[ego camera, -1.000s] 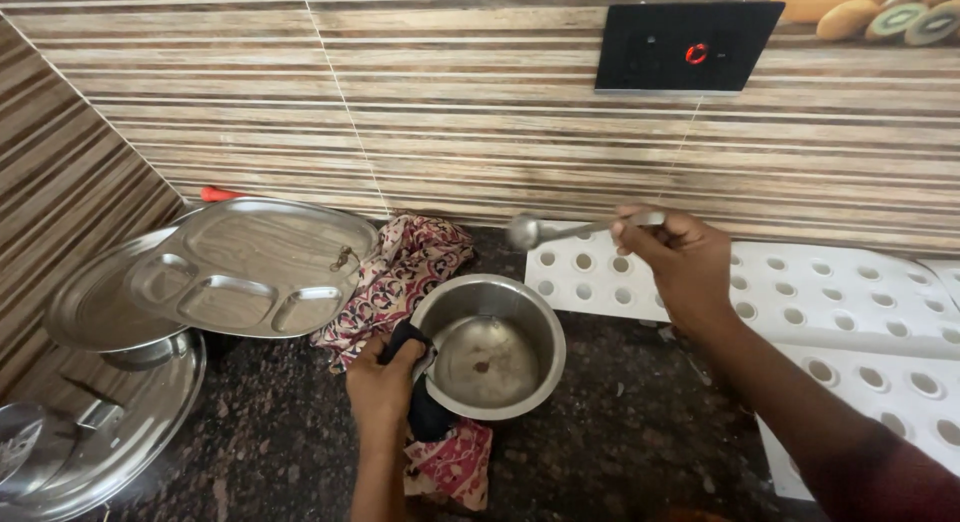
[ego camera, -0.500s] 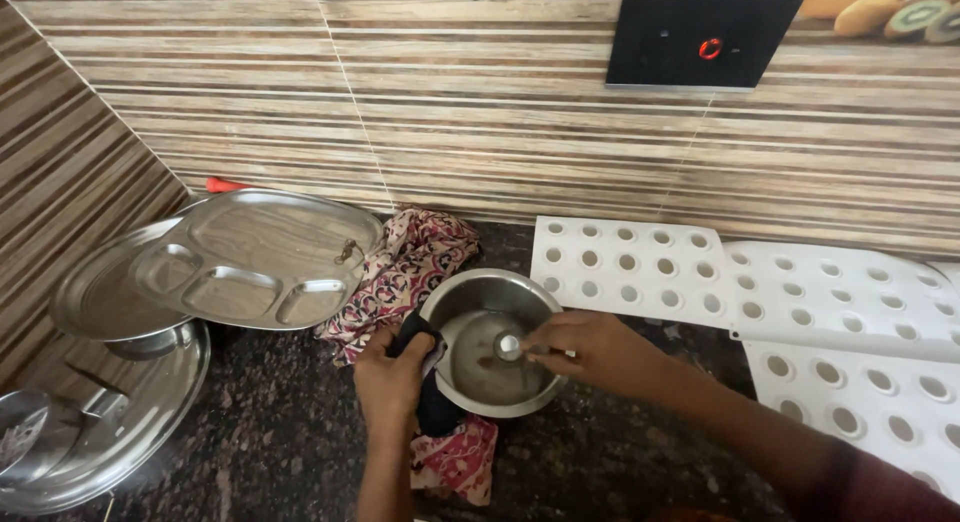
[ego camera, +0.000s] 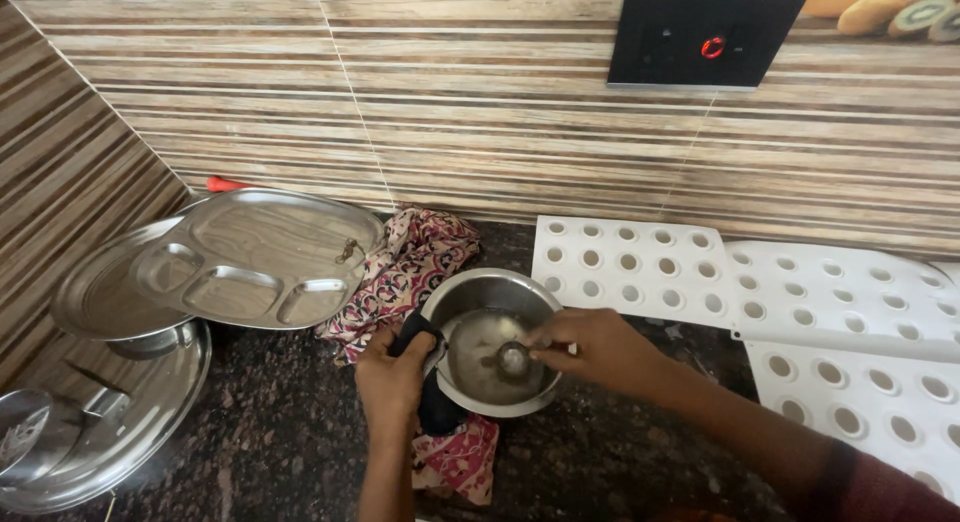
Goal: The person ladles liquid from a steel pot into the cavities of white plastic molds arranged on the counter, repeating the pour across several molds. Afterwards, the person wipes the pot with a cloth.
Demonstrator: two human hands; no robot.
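Leftmost, a round steel lid (ego camera: 90, 452) is seen lying flat on the dark speckled stone counter (ego camera: 280, 432), and above it a shiny oblong steel tray (ego camera: 255, 260) with pressed compartments is propped on a round steel plate (ego camera: 100, 302); a small red object (ego camera: 225, 184) is glimpsed behind them against the wall. The wall itself (ego camera: 480, 102) is faced with glossy tiles striped in brown and cream, and a black switch plate (ego camera: 700, 40) with a red light is mounted on it. A crumpled patterned cloth (ego camera: 405, 272) in red, cream and black is spread beside the tray and under a small round steel pan (ego camera: 490, 342), which stands upright near the middle of the counter, mouth upward, its brushed inside dull and its rim bright. The pan's black handle (ego camera: 430, 382) is directed toward the person and slightly left, and it is gripped firmly by the left hand (ego camera: 392, 377), whose fingers are wrapped around it. A steel spoon (ego camera: 515, 359) is held pinched in the closed fingers of the right hand (ego camera: 600, 350), its rounded bowl lowered inside the pan and its long axis running roughly left to right. Farther right, flat white moulded trays (ego camera: 800, 302) dotted with round holes are laid overlapping across the counter.
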